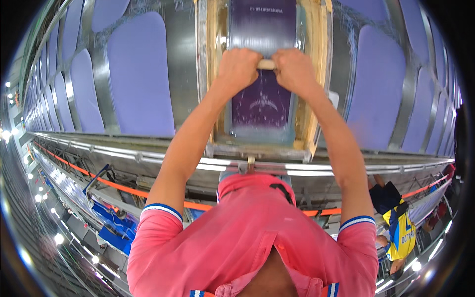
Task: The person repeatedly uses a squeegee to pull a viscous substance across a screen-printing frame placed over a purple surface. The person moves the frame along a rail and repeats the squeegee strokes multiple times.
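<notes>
Both my hands are closed on the pale handle of a squeegee [267, 65], side by side with a short gap between them. My left hand [239, 70] grips its left part and my right hand [295, 71] its right part. Under them lies a screen-printing frame [322, 84], with yellowish tape along its inner sides. Its mesh [261, 106] shows dark purple below the squeegee, with a pale curved emblem and light smears. Beyond my hands the mesh also looks purple, with small pale lettering. My hands hide the squeegee's ends, and its blade cannot be made out.
Flat lavender cut pieces [141, 74] lie in rows on the long grey table to both sides of the frame. A metal rail [307, 167] runs along the near table edge. Behind me to the right is another person in a yellow and blue shirt [400, 232].
</notes>
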